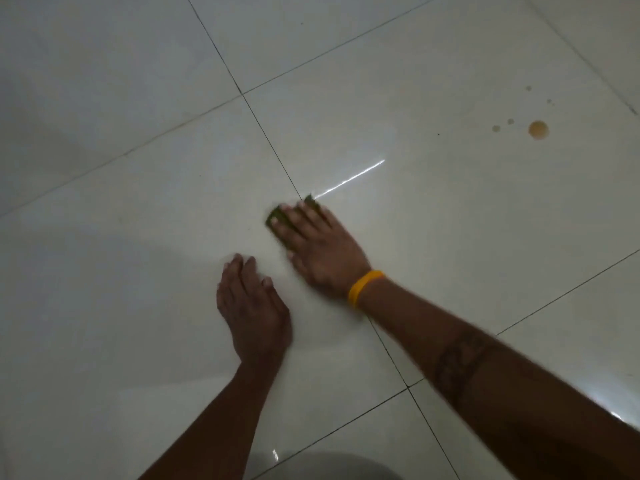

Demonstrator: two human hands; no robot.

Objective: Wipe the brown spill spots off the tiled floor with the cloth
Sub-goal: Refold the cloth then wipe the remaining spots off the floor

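Your right hand flat, fingers spread, pressing green cloth onto tiled floor at grout line. Your left hand empty, palm down beside it. Brown spill spots well apart, toward floor's far right.

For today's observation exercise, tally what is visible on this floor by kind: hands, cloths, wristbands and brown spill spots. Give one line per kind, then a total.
Hands: 2, left hand flat on the tile, right hand pressing the cloth
Green cloth: 1
Yellow wristband: 1
Brown spill spots: 5, one large spot and four small ones
Total: 9
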